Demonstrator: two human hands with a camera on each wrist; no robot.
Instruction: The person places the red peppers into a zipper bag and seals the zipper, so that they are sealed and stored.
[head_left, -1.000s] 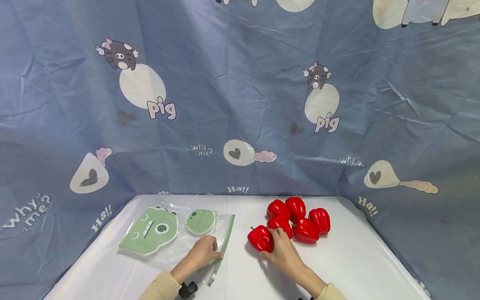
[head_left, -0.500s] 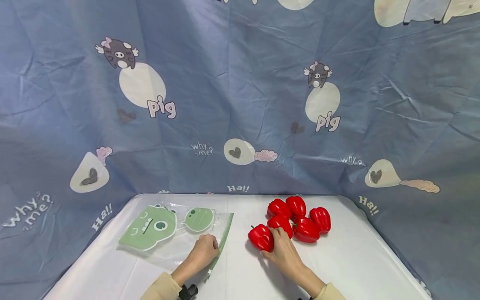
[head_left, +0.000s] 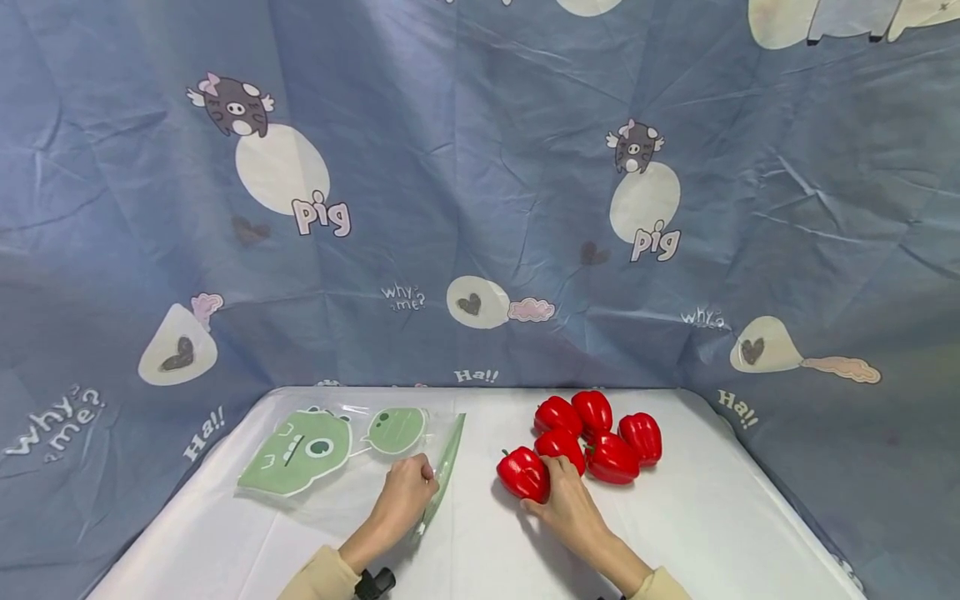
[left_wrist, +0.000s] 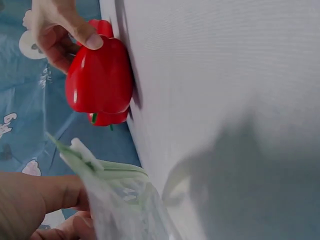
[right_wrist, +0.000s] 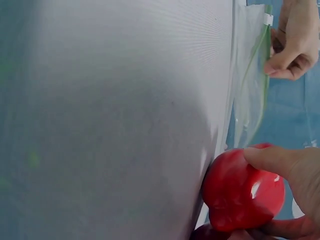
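Observation:
My left hand [head_left: 406, 490] pinches the upper layer of a clear zip bag [head_left: 341, 508] near its green-edged mouth, lifting it so the mouth gapes. Green monster drawings are printed on the bag, and a white slider [right_wrist: 268, 19] sits at one end of the zip. My right hand [head_left: 567, 502] grips a red bell pepper [head_left: 522, 474] from its right side, thumb on the near face. In the left wrist view that bell pepper [left_wrist: 100, 80] shows its stem end toward the bag. Part of it is hidden by my fingers.
Several more red bell peppers [head_left: 612, 459] cluster behind and right of my right hand, one directly beside the gripped one. All lie on a white-covered table [head_left: 712, 517]. A blue printed curtain [head_left: 480, 208] hangs along the table's back edge.
My left hand has moved slightly up and away, raising the bag's top edge, and the mouth has parted. The right hand and its bell pepper have stayed nearly still.

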